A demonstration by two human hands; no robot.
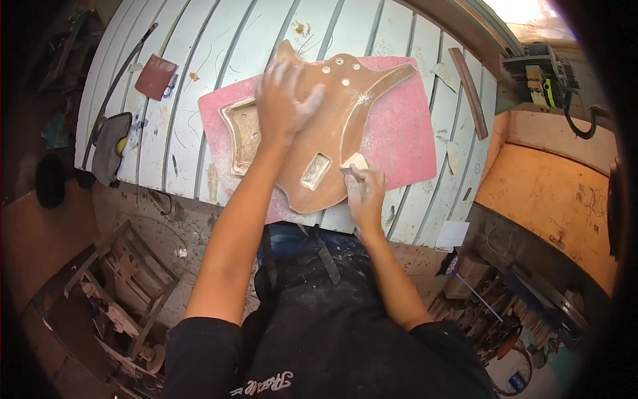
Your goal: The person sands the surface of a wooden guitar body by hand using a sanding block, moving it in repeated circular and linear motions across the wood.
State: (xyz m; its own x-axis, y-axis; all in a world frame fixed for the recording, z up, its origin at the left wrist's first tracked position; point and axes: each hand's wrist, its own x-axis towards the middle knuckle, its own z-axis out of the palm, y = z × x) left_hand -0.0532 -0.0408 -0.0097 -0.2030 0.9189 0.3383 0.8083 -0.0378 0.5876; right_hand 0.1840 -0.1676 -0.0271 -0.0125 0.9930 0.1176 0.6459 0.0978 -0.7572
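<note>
One dusty left hand [284, 100] splays across a curvy wooden guitar body [322, 130]; the right hand [365, 194] pinches a pale pad [357, 161].

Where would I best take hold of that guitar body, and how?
The guitar body is probably best gripped by its upper-right horn, coming from the right: it is narrow and juts outward, while the left hand lies on the upper-left part.

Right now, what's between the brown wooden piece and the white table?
In the head view, a pink mat lies between most of the wooden piece and the table.
</note>
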